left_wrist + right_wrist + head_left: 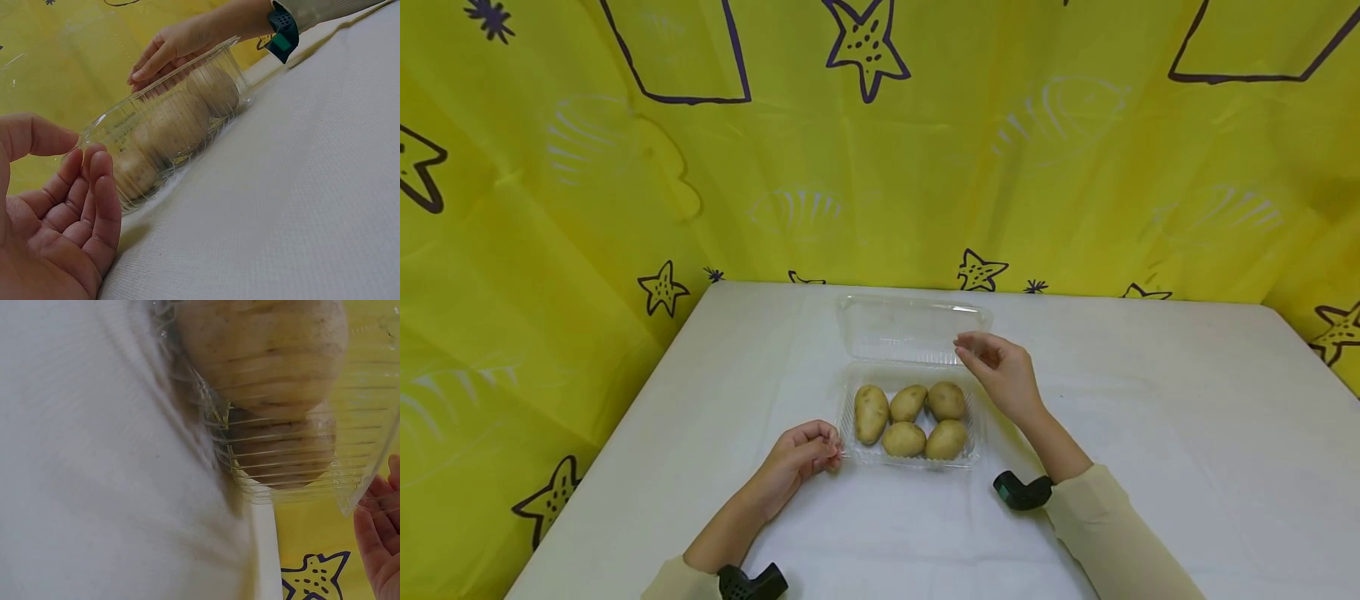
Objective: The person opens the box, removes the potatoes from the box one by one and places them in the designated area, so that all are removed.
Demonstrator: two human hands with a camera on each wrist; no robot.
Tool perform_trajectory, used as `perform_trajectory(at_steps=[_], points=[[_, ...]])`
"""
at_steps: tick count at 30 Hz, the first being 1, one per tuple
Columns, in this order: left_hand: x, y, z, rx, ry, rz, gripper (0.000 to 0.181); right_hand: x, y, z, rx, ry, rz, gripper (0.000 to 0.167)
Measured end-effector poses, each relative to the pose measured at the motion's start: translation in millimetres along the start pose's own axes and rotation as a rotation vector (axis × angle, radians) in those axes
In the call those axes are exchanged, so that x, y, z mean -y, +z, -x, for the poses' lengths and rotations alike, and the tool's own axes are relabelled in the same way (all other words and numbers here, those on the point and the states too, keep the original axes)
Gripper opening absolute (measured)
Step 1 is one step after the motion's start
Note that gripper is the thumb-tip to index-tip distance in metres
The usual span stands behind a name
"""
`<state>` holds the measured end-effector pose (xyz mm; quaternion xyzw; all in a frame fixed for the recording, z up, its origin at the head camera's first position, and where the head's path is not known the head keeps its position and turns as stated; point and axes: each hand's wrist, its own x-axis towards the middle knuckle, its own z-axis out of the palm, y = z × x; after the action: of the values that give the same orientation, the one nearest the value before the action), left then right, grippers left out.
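Note:
A clear plastic container (908,463) on the white table holds several potatoes (871,414); its lid (880,333) lies folded back behind it. My left hand (801,461) pinches the rim at the tray's front left corner between thumb and fingertips, which the left wrist view shows too, with the hand (65,231) beside the ribbed wall. Over the lid's right part, near the hinge, my right hand (1003,375) has its fingers bent and a gap between thumb and fingertips. At the right wrist view's edge, part of a hand (381,537) shows by the tray's far end.
The white table (1150,417) extends around the container on all sides. Behind it and along the left hangs a yellow curtain (910,167) with star and fish drawings. Both wrists carry a dark device (1022,491) below the sleeve cuff.

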<state>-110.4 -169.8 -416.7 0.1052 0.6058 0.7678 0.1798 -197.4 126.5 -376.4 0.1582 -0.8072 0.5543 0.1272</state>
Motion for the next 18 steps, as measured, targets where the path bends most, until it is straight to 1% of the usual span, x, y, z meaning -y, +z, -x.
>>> perform_trajectory(at_steps=[7,17,18], points=[[-0.5,0.3,0.4,-0.007,-0.005,-0.001,0.006,-5.2,1.4,-1.9,0.017,0.040,0.046,0.024],[-0.7,0.5,0.3,-0.014,-0.012,-0.004,0.006,-9.4,2.1,-2.2,0.043,0.053,0.040,0.027],[-0.7,0.6,0.2,-0.014,-0.013,-0.004,0.006,-4.5,1.7,-1.7,0.049,0.060,0.040,0.027]])
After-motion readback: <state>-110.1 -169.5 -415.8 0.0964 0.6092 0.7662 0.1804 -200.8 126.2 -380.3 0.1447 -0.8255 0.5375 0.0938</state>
